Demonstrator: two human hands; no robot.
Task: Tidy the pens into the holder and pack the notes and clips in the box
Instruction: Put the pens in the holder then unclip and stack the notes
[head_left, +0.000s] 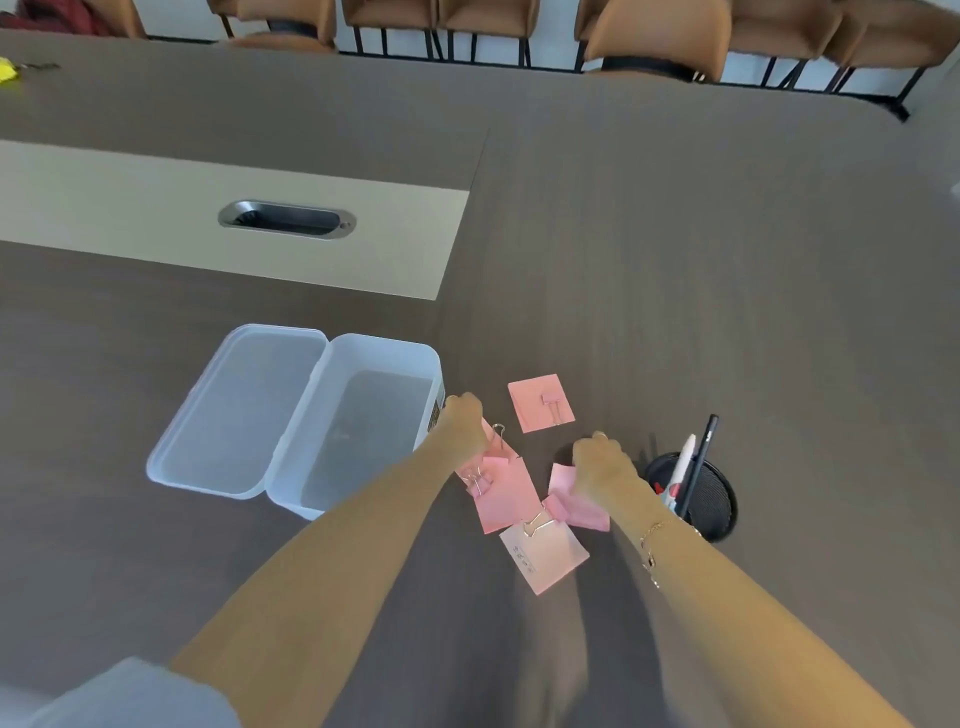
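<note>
Both hands reach over a dark table (675, 260) toward a scatter of pink notes and clips. The left hand (464, 423) is curled, knuckles up, over the upper edge of a pink note (506, 493) just right of the box (363, 431); its fingers look closed on the note or on the clip (500, 431) poking out beside them, though the back of the hand hides which. A second clip (479, 483) lies on the same note, nearer the forearm.

The right hand (602, 465) is also curled, its fingers bent down onto a crumpled note (563, 478); they seem to pinch it, but I cannot tell for sure from this angle. A bracelet (649, 545) hangs at that wrist.

Another note (543, 558) with faint writing lies nearest the person, a clip (537, 524) on its upper edge. A fourth note (537, 402) lies apart, farther away, with a small pink clip (553, 408) on it.

The box is clear plastic and sits open, its lid (234, 410) lying flat to its left. The interior looks bare.

The holder (711, 499), black mesh, stands just right of the right hand. A white pen (680, 467) and a black pen (701, 457) stand tilted in it.
</note>
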